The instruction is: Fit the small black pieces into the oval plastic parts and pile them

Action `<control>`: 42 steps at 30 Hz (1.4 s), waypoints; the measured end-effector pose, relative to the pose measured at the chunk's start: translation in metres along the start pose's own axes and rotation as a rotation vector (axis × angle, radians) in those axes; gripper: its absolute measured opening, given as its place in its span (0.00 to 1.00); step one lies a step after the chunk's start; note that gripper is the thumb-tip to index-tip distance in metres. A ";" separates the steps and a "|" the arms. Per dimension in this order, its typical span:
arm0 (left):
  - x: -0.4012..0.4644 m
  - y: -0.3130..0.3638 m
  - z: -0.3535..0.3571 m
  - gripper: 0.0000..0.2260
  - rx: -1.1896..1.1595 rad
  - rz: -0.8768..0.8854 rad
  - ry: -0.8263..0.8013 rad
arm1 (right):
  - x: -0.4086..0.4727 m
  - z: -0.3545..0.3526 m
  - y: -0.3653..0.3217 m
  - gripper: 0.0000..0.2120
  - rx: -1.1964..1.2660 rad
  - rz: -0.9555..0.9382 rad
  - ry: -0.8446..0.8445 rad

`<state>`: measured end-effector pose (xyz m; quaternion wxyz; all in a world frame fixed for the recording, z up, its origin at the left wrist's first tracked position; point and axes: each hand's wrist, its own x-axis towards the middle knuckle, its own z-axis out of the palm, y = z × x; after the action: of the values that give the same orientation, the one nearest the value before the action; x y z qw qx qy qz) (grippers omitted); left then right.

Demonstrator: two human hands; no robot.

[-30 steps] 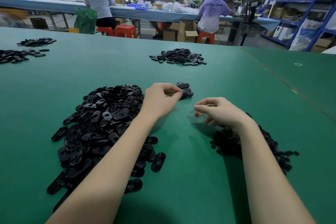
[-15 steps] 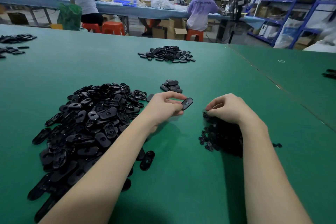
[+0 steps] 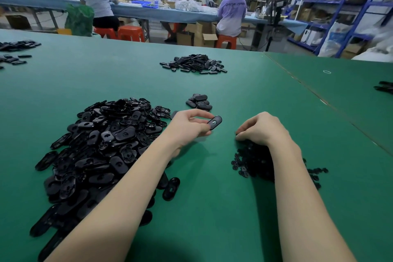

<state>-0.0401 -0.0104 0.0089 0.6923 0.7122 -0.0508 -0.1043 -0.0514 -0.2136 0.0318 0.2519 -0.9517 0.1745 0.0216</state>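
Nearest on the green tabletop [image 3: 212, 208] lie two supplies: a large heap of glossy black oval plastic parts [image 3: 100, 151] at the left and a low heap of small black round pieces [image 3: 253, 161] at the right. The right hand [image 3: 262, 128] rests on that small heap with fingers [image 3: 241, 131] curled down into it; whether they already pinch a piece is hidden. The left hand [image 3: 188, 126] pinches one black oval plastic part [image 3: 214, 122] by its near end, so most of it juts beyond the fingertips towards the right hand. It looks light, stiff and slick, so an edge grip that leaves the middle opening free seems best. Just beyond sits a small pile of finished ovals [image 3: 200, 101].
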 end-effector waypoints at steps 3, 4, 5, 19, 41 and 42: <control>0.000 -0.001 -0.001 0.10 0.012 0.005 -0.004 | 0.000 0.003 -0.001 0.04 -0.040 -0.042 0.037; 0.000 -0.001 -0.001 0.10 0.012 0.006 -0.004 | 0.000 0.004 -0.002 0.04 -0.045 -0.051 0.045; -0.001 -0.001 -0.001 0.10 0.009 0.006 -0.003 | 0.001 0.005 -0.002 0.04 -0.046 -0.056 0.050; -0.001 -0.002 -0.004 0.11 0.050 -0.036 0.010 | 0.004 0.005 0.003 0.08 0.160 -0.105 0.065; 0.002 -0.003 -0.003 0.09 0.044 -0.013 0.002 | 0.010 0.004 0.003 0.05 0.432 -0.241 -0.054; 0.002 -0.002 -0.004 0.09 0.049 -0.008 0.004 | 0.007 0.005 0.000 0.04 0.505 -0.258 -0.092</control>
<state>-0.0371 -0.0073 0.0066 0.6742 0.7295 -0.0490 -0.1043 -0.0441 -0.2133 0.0267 0.4892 -0.8712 0.0402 -0.0117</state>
